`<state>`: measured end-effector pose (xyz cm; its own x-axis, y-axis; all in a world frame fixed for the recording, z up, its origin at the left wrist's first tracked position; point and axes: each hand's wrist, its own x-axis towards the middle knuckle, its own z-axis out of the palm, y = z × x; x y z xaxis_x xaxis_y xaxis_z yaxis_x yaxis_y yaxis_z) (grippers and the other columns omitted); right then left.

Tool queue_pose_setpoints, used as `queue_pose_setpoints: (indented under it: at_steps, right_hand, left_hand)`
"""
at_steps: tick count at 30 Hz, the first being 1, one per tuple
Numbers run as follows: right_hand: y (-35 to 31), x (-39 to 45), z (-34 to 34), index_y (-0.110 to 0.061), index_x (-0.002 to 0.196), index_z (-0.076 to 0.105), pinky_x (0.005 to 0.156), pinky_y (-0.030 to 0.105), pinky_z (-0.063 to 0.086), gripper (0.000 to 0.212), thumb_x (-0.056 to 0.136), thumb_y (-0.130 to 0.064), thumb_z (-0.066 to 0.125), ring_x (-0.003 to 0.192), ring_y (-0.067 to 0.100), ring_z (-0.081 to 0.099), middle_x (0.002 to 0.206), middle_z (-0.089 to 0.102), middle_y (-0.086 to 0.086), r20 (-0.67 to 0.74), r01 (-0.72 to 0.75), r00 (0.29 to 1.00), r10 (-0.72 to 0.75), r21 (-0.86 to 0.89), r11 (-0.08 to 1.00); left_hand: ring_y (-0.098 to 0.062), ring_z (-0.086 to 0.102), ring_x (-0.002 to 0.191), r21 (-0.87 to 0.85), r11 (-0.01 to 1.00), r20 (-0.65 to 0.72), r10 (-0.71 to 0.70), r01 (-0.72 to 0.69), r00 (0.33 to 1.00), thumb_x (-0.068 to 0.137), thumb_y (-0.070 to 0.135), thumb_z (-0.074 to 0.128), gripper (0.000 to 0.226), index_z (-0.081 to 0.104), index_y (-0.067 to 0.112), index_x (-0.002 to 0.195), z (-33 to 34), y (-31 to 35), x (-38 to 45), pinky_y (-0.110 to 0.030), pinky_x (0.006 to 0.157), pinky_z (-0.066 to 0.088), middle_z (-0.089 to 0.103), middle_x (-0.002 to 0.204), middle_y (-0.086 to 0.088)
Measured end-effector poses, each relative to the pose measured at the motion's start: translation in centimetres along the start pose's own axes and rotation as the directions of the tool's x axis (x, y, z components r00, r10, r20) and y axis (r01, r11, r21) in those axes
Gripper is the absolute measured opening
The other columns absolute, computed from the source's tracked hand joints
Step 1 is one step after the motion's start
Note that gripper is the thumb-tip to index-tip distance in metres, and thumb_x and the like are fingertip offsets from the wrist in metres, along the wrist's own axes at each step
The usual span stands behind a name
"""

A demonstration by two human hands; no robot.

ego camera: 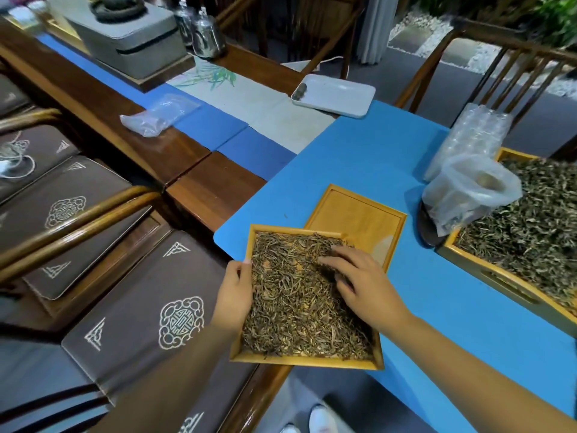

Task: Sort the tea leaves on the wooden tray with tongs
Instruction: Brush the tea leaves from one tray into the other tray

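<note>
A square wooden tray (307,361) full of dry brown tea leaves (296,310) hangs partly over the near edge of the blue table mat. My left hand (234,292) grips the tray's left rim, thumb over the edge. My right hand (359,281) rests on the leaves in the tray's upper right part, fingers spread and slightly bent among them. No tongs are in view.
An empty wooden tray (359,214) lies just behind the full one. A larger tray of tea leaves (530,232) stands at the right, with a plastic bag (468,195) on a dark dish beside it. A white tray (334,95) sits farther back. Cushioned chairs (131,307) stand at the left.
</note>
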<state>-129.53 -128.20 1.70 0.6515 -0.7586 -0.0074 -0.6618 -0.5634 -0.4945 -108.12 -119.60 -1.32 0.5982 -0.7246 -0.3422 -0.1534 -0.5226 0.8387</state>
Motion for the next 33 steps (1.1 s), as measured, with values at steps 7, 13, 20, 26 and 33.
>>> queue_pose_setpoints:
  at_steps: [7, 13, 20, 26, 33]
  right_hand:
    - [1.1, 0.9, 0.9, -0.025, 0.131, 0.051, 0.113, 0.033, 0.024, 0.039, 0.094, -0.013, 0.047, 0.134, 0.019, 0.033, 0.142, 0.044, -0.001, 0.085, -0.011, 0.996, 0.016, -0.059, 0.998]
    - [1.9, 2.2, 0.9, -0.018, 0.125, 0.056, 0.109, 0.031, 0.028, 0.032, 0.095, -0.01, 0.046, 0.13, 0.022, 0.037, 0.137, 0.048, 0.002, 0.053, -0.042, 0.998, 0.045, -0.057, 0.997]
    - [2.8, 4.0, 0.9, -0.014, 0.12, 0.057, 0.102, 0.033, 0.035, 0.033, 0.094, -0.001, 0.042, 0.124, 0.024, 0.041, 0.131, 0.053, 0.004, 0.037, -0.105, 0.994, 0.107, -0.05, 0.993]
    - [4.2, 4.9, 0.9, -0.011, 0.12, 0.057, 0.099, 0.034, 0.037, 0.032, 0.094, 0.0, 0.04, 0.119, 0.028, 0.046, 0.126, 0.057, 0.01, -0.011, -0.187, 0.982, 0.186, -0.034, 0.982]
    - [5.0, 5.1, 0.1, -0.011, 0.126, 0.051, 0.1, 0.035, 0.036, 0.031, 0.096, -0.011, 0.042, 0.121, 0.028, 0.045, 0.129, 0.053, 0.011, -0.018, -0.253, 0.967, 0.253, -0.002, 0.967]
  left_hand:
    - [-0.011, 0.039, 0.056, 0.005, 1.0, -0.028, -0.015, 0.015, 0.999, 0.099, 0.042, 0.031, 0.029, 0.042, 0.024, 0.078, 0.1, -0.9, -0.3, -0.028, 0.053, 0.031, 0.043, 0.066, 0.002]
    - [-0.012, 0.043, 0.06, -0.017, 0.998, -0.044, -0.066, 0.065, 0.997, 0.098, 0.045, 0.031, 0.029, 0.044, 0.026, 0.08, 0.1, -1.6, -0.5, -0.03, 0.055, 0.033, 0.045, 0.067, 0.003]
    - [-0.012, 0.053, 0.069, -0.008, 0.997, -0.062, -0.083, 0.083, 0.995, 0.098, 0.048, 0.031, 0.032, 0.048, 0.02, 0.096, -0.1, -2.3, -0.1, -0.029, 0.058, 0.038, 0.055, 0.076, 0.001]
    - [-0.02, 0.055, 0.075, -0.053, 0.995, -0.063, -0.084, 0.081, 0.994, 0.098, 0.046, 0.032, 0.032, 0.049, 0.019, 0.097, -0.3, -2.8, -0.1, -0.036, 0.068, 0.043, 0.058, 0.081, -0.004]
    - [-0.018, 0.057, 0.076, -0.065, 0.994, -0.069, -0.09, 0.086, 0.994, 0.098, 0.045, 0.033, 0.032, 0.05, 0.017, 0.099, -0.4, -2.7, 0.1, -0.035, 0.07, 0.044, 0.059, 0.082, -0.004]
